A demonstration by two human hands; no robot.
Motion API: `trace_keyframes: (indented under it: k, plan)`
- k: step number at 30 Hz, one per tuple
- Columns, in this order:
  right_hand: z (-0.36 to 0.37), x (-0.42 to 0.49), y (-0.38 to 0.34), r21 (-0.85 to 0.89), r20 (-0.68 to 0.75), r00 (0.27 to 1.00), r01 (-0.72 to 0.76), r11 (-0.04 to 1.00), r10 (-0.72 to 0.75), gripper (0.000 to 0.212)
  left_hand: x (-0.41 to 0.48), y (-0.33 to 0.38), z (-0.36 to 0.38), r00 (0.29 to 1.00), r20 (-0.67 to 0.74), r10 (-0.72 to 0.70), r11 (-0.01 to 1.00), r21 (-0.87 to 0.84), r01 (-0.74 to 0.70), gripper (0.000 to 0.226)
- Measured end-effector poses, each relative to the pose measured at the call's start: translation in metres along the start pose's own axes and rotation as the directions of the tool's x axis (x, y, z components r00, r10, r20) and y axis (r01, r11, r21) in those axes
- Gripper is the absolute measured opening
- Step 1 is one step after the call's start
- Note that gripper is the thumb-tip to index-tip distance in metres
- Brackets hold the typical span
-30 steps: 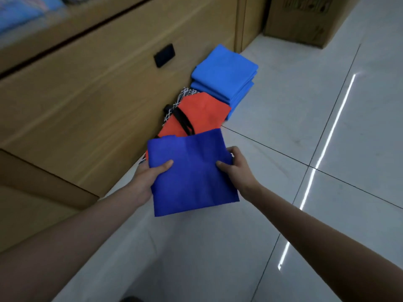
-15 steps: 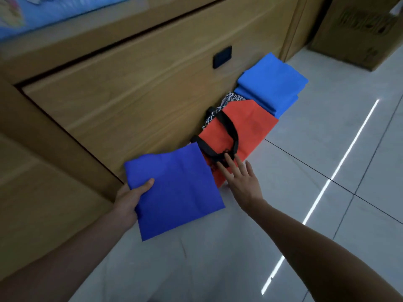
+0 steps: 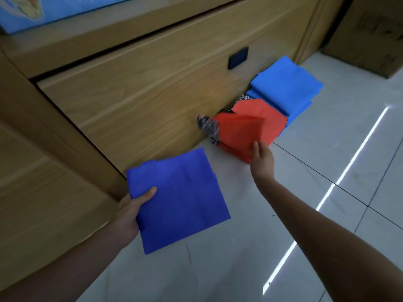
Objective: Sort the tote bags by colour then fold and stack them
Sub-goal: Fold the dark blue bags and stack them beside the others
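The left hand is gripping the folded dark blue bag by its left edge, thumb lying on top and fingers curled underneath. The bag is sitting flat and low over the tiled floor, beside the wooden cabinet; whether it is touching the tiles cannot be told. The right hand is pinching the near edge of the red bag, thumb against the cloth and the other fingers hidden behind it, and a flap is standing up. The bag's black handle is showing as a blur. Just behind it, a stack of light blue bags is lying against the cabinet. A cardboard box is standing further back; its contents are not showing.
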State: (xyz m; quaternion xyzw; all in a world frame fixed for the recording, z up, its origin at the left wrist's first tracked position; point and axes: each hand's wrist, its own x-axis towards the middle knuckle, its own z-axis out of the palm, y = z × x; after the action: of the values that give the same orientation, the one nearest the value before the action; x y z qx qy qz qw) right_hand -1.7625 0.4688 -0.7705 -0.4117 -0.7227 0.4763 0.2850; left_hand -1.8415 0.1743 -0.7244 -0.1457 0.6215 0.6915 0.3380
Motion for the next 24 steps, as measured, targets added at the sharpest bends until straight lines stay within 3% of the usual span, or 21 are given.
trace_keyframes:
  k: [4,7,10,12,14,16,18,20,21,22,24]
  plan:
    - [-0.002,0.026,-0.015,0.213,-0.135,0.958,-0.222,0.952,0.254,0.041,0.008,0.0,0.032,0.999,-0.035,0.008,0.998,-0.069,-0.01,0.019]
    - [-0.004,0.043,-0.013,0.302,-0.163,0.871,-0.403,0.864,0.463,0.038,0.024,-0.008,0.054,0.999,-0.047,0.012,0.993,-0.12,-0.018,0.026]
    - [-0.006,0.053,-0.005,0.331,-0.126,0.807,-0.515,0.791,0.577,0.03,0.042,-0.03,0.073,0.99,-0.139,-0.027,0.993,-0.121,0.01,0.035]
    - [-0.007,0.057,-0.002,0.315,-0.107,0.805,-0.529,0.788,0.584,0.03,0.052,-0.045,0.087,0.971,-0.225,-0.078,0.995,-0.073,0.063,0.041]
    - [-0.006,0.061,-0.001,0.28,-0.11,0.818,-0.519,0.808,0.564,0.031,0.059,-0.049,0.103,0.935,-0.35,-0.055,0.981,0.154,0.115,0.057]
    - [-0.006,0.065,-0.002,0.229,-0.121,0.84,-0.494,0.839,0.528,0.03,0.057,-0.043,0.117,0.856,-0.501,0.125,0.806,0.554,0.207,0.077]
    - [-0.008,0.072,-0.005,0.188,-0.129,0.867,-0.455,0.871,0.481,0.033,0.05,-0.035,0.129,0.793,-0.418,0.443,0.58,0.808,0.102,0.078]
    - [-0.009,0.078,-0.009,0.147,-0.142,0.885,-0.423,0.894,0.443,0.038,0.052,-0.027,0.141,0.689,-0.074,0.721,0.315,0.921,-0.231,0.065]
    - [-0.01,0.081,-0.01,0.129,-0.144,0.89,-0.417,0.9,0.433,0.039,0.057,-0.022,0.15,0.618,0.138,0.774,0.149,0.909,-0.389,0.056]
    - [-0.01,0.084,-0.012,0.122,-0.138,0.89,-0.42,0.899,0.434,0.038,0.065,-0.015,0.161,0.544,0.334,0.77,-0.004,0.855,-0.519,0.048]
    - [-0.009,0.089,-0.013,0.108,-0.119,0.887,-0.435,0.894,0.447,0.031,0.086,0.006,0.191,0.441,0.616,0.652,-0.214,0.708,-0.673,0.041]
